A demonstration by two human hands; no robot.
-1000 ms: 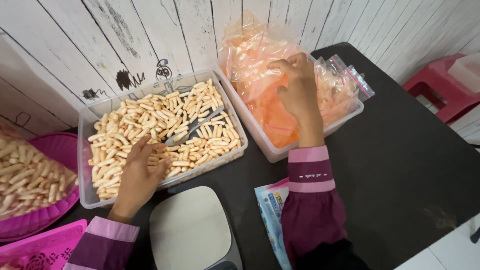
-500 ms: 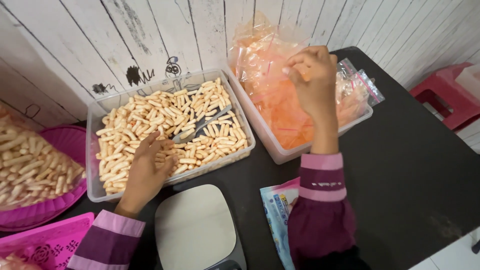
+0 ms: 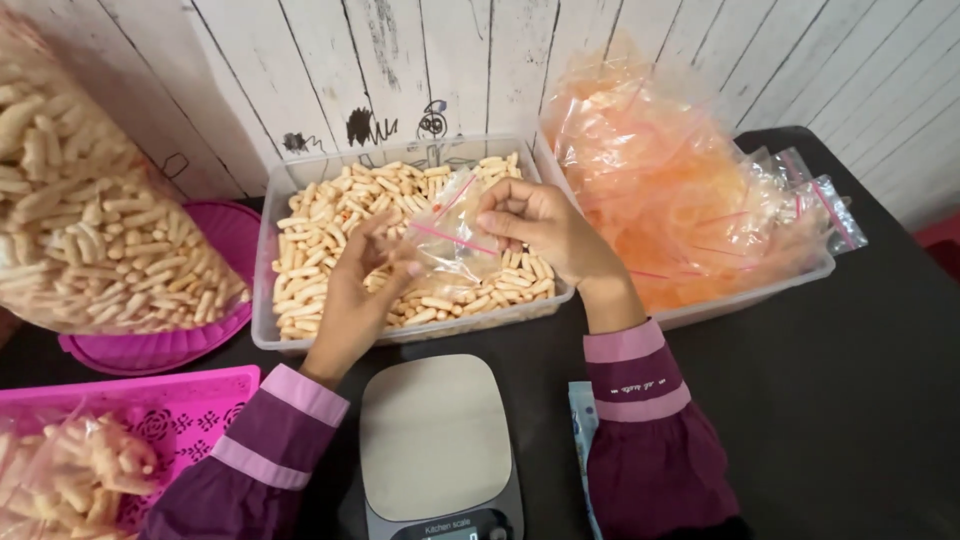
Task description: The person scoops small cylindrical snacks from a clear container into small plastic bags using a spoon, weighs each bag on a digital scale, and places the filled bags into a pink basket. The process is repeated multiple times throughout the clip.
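Observation:
A small clear zip bag with a pink seal line is held between both hands above the clear tub of pale finger-shaped snack sticks. My right hand pinches the bag's top edge. My left hand grips its lower left side, fingers curled at the opening. To the right stands a second clear tub heaped with empty orange-tinted zip bags. A grey kitchen scale sits on the black table below my hands.
A large clear sack of snack sticks rests in a pink bowl at the left. A pink basket with filled bags sits at the lower left. A blue packet lies beside my right sleeve. White plank wall behind.
My right hand left the tub of empty bags and came left with one bag. My left hand rose from the snack sticks and took hold of the bag too.

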